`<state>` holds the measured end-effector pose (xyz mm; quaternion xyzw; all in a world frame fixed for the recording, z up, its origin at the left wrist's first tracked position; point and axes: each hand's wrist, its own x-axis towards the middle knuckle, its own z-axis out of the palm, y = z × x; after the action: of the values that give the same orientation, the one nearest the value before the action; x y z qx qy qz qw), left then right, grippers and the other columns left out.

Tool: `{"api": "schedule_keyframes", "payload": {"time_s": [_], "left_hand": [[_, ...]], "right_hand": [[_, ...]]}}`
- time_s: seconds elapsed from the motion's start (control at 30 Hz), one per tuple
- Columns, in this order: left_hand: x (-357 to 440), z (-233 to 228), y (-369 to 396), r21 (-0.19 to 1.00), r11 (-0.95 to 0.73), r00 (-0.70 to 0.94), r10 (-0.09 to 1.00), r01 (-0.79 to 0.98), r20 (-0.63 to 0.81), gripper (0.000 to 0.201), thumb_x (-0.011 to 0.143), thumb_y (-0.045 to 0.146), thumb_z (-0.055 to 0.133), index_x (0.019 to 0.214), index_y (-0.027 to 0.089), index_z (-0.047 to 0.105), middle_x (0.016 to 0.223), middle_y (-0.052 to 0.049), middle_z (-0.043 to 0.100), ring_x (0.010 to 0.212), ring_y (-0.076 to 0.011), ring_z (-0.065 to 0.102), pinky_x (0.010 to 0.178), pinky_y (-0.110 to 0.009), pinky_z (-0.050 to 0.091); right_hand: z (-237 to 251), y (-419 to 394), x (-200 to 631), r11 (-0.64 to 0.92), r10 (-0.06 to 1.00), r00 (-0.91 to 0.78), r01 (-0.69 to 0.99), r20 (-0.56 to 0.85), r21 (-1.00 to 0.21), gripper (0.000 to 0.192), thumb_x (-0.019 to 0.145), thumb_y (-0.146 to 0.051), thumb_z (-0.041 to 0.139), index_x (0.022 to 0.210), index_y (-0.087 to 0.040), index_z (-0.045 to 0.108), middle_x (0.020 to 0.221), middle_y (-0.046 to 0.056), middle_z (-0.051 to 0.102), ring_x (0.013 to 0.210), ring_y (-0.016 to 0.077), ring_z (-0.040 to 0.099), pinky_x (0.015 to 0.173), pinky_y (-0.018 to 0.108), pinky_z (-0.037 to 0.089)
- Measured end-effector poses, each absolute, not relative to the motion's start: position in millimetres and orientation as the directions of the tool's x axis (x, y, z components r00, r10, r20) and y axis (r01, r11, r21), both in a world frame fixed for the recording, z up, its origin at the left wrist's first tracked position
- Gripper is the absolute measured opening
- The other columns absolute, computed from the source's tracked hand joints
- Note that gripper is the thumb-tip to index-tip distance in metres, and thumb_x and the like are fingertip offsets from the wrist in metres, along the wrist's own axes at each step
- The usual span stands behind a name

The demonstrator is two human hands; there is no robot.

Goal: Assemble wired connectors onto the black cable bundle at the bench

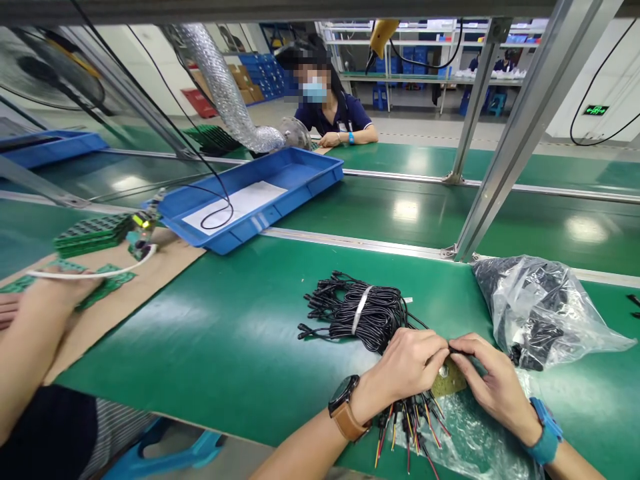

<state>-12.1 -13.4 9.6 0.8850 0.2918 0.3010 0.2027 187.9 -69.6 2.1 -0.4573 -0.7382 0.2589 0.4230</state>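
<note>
At the far left, a co-worker's arm (30, 333) rests on a strip of brown cardboard (125, 293) beside stacked green circuit boards (93, 233), with a white cable (90, 273) running past them. Beyond that sits a blue tray (310, 183) holding a sheet of paper and a loop of black wire.

Nearer the middle of the green table (225, 347) lies a bundle of black cables (360, 313), tied with a white band, just beyond the person's hands.

The left hand (405, 367), a brown-strapped watch on its wrist, is curled nearly closed, its fingertips pinching the small brownish board (450, 381) and the black lead at its top edge. Below the board, a fan of red, yellow and black wire ends (410, 427) spreads over clear plastic.

The right hand (493, 380), with a blue band on its wrist, is also closed in a pinch, thumb and forefinger on the same black lead where it meets the board. The two hands touch there.

For this pinch to go well, I judge the left hand should hold the board steady while the right works squarely, without twisting, and keeps the loose coloured ends clear.

At the far right, a clear plastic bag (545, 307) of black parts sits near the right hand.
</note>
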Motion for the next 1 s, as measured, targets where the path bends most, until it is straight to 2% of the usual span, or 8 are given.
{"api": "schedule_keyframes", "payload": {"time_s": [0.13,0.2,0.27,0.4,0.57,0.67,0.8,1.0], "left_hand": [[-16,19,-11,0.600,-0.703,0.687,0.651,0.382,0.324,0.013,0.095,0.014,0.053,0.099,0.015,0.065,0.083,-0.004,0.065,0.074,-0.0180,0.063,0.067,-0.029,0.049],[-19,25,-9,0.645,-0.668,0.700,0.658,0.372,0.277,0.020,0.093,0.010,0.053,0.110,0.015,0.061,0.096,-0.007,0.067,0.085,-0.0202,0.066,0.076,-0.031,0.053],[-22,28,-8,0.679,-0.642,0.708,0.660,0.358,0.252,0.022,0.095,0.009,0.050,0.113,0.016,0.059,0.103,-0.008,0.068,0.093,-0.0210,0.066,0.082,-0.033,0.054],[-22,24,-8,0.712,-0.616,0.708,0.664,0.336,0.241,0.018,0.100,0.011,0.048,0.112,0.018,0.060,0.107,-0.007,0.070,0.098,-0.0213,0.068,0.087,-0.034,0.054],[-21,21,-8,0.742,-0.567,0.693,0.694,0.358,0.196,0.037,0.100,0.009,0.049,0.135,0.020,0.046,0.107,-0.006,0.072,0.099,-0.0214,0.070,0.085,-0.033,0.054],[-22,24,-7,0.662,-0.632,0.694,0.683,0.404,0.228,0.027,0.096,0.008,0.055,0.121,0.018,0.052,0.108,-0.007,0.069,0.100,-0.0234,0.066,0.086,-0.035,0.053],[-21,26,-7,0.551,-0.678,0.681,0.689,0.486,0.248,0.010,0.095,0.008,0.053,0.095,0.018,0.053,0.092,-0.005,0.063,0.087,-0.0220,0.061,0.080,-0.036,0.050],[-17,20,-10,0.619,-0.626,0.636,0.730,0.474,0.250,0.014,0.097,0.008,0.042,0.095,0.019,0.050,0.092,-0.004,0.056,0.078,-0.0183,0.054,0.070,-0.032,0.046]], "right_hand": [[6,-67,189,0.423,0.906,-0.217,0.495,0.364,-0.759,0.015,0.103,-0.020,0.055,0.115,-0.023,0.064,0.100,0.007,0.070,0.088,0.0201,0.069,0.078,0.030,0.056],[5,-67,190,0.369,0.929,-0.187,0.495,0.318,-0.786,0.014,0.102,-0.024,0.056,0.112,-0.022,0.065,0.099,0.008,0.071,0.086,0.0208,0.069,0.076,0.030,0.057],[3,-67,190,0.317,0.948,-0.166,0.490,0.270,-0.812,0.015,0.103,-0.028,0.056,0.111,-0.022,0.066,0.099,0.009,0.071,0.087,0.0217,0.069,0.077,0.032,0.058],[0,-66,188,0.277,0.961,-0.136,0.465,0.241,-0.841,0.019,0.102,-0.034,0.056,0.110,-0.021,0.068,0.101,0.010,0.072,0.089,0.0225,0.070,0.080,0.033,0.059],[0,-64,183,0.152,0.988,-0.083,0.338,0.131,-0.929,0.025,0.099,-0.044,0.061,0.105,-0.020,0.069,0.089,0.006,0.074,0.073,0.0192,0.071,0.069,0.029,0.060],[-1,-64,182,0.095,0.995,-0.050,0.295,0.084,-0.951,0.031,0.097,-0.049,0.063,0.103,-0.019,0.068,0.084,0.005,0.073,0.068,0.0181,0.069,0.065,0.028,0.060],[-4,-64,183,0.082,0.996,-0.055,0.285,0.069,-0.955,0.033,0.096,-0.051,0.063,0.103,-0.018,0.068,0.084,0.006,0.072,0.070,0.0182,0.069,0.066,0.028,0.060],[-5,-64,183,0.141,0.990,-0.052,0.335,0.131,-0.931,0.026,0.100,-0.044,0.060,0.109,-0.020,0.066,0.095,0.008,0.074,0.081,0.0205,0.072,0.074,0.031,0.061]]}}
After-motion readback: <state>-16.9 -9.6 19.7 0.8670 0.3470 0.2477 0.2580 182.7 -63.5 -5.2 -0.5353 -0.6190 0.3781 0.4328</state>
